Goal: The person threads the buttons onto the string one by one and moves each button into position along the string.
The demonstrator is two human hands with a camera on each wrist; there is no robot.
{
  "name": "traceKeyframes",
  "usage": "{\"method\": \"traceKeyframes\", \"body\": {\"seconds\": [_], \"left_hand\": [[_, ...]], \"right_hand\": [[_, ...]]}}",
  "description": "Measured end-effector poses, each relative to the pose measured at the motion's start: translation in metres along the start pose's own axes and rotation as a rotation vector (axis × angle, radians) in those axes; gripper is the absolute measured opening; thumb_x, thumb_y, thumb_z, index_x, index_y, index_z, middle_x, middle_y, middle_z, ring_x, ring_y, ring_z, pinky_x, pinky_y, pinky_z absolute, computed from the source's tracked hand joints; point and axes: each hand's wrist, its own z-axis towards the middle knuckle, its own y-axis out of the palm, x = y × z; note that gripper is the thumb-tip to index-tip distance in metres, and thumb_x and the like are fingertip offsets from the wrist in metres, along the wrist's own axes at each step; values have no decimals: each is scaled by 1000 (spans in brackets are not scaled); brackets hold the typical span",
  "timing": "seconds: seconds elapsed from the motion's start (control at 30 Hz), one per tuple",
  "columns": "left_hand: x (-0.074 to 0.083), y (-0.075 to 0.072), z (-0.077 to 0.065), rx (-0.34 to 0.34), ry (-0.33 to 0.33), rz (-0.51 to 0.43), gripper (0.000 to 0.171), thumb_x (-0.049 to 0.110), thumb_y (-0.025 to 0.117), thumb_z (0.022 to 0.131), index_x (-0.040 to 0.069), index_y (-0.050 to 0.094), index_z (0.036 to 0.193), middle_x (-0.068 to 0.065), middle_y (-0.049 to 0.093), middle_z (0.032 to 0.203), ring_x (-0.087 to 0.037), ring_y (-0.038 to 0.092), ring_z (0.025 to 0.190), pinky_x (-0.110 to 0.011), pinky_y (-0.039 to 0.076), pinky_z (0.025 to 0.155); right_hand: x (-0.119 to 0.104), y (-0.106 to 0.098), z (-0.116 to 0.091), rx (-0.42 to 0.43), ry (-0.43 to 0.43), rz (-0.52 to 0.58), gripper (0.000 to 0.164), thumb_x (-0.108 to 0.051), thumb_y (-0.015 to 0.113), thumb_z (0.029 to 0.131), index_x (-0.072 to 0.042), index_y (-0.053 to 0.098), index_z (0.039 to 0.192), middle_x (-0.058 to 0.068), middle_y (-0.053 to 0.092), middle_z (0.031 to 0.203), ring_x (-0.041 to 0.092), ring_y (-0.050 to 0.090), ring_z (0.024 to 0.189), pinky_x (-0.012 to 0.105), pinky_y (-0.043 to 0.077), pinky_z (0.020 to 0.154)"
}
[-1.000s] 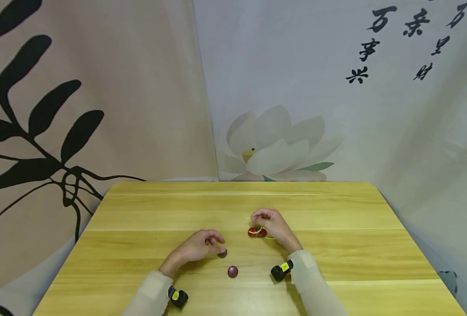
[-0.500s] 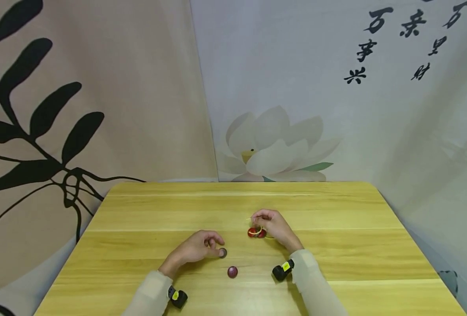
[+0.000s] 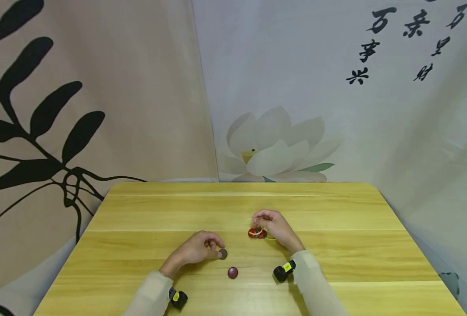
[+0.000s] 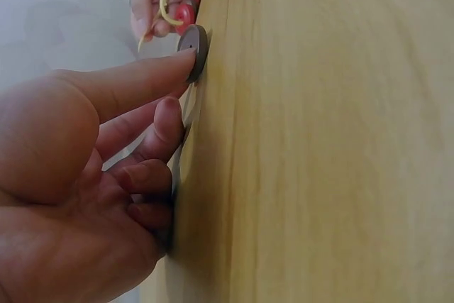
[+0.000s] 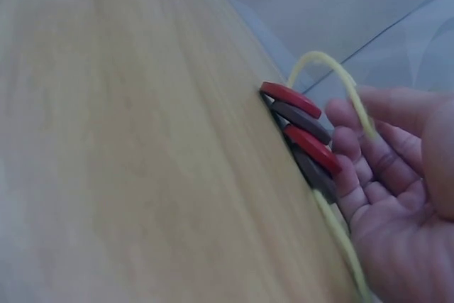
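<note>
My left hand [image 3: 197, 249] pinches a dark brown round button [image 3: 223, 254] close over the table, its thumb lying on the button's face in the left wrist view. Small holes show in that face. To the right and farther back, my right hand [image 3: 273, 224] pinches a yellow cord [image 5: 328, 62] near one end. Red buttons [image 5: 306, 148] and brown buttons [image 5: 301, 120] are threaded on the cord in alternation, in a row beside the right fingers. The cord's other end trails along the table. Nearer me a maroon button [image 3: 232, 272] lies loose between the two forearms.
A wooden table [image 3: 336, 245] lies under both hands, with its far edge against a printed cloth backdrop [image 3: 158, 87]. Each wrist wears a small black camera, the left camera [image 3: 179, 299] and the right camera [image 3: 281, 273].
The brown button at my left fingertips has turned so that more of its face shows. My right hand, the cord and the maroon button have hardly moved.
</note>
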Motion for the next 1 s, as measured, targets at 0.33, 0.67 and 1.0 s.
{"method": "traceKeyframes", "body": {"seconds": [0.33, 0.67, 1.0], "left_hand": [[0, 0, -1, -2, -8, 4, 13, 13, 79, 83, 11, 73, 95, -3, 60, 77, -15, 49, 71, -27, 39, 64], [2, -1, 1, -12, -11, -4, 13, 15, 79, 83, 10, 72, 92, -4, 59, 77, -15, 49, 70, -26, 39, 64], [-4, -2, 2, -25, -8, -3, 9, 14, 77, 85, 10, 70, 89, 0, 58, 76, -12, 49, 67, -24, 39, 62]], "right_hand": [[0, 0, 0, -14, -17, 4, 21, -10, 61, 98, 6, 66, 110, 19, 71, 102, 21, 68, 90, 31, 53, 81], [2, -3, 0, -12, -22, 5, 21, -9, 60, 98, 7, 66, 110, 18, 71, 101, 20, 68, 91, 31, 52, 83], [0, -1, -2, -6, -24, 21, 20, -8, 59, 98, 8, 66, 110, 16, 71, 99, 18, 67, 89, 31, 52, 83]]}}
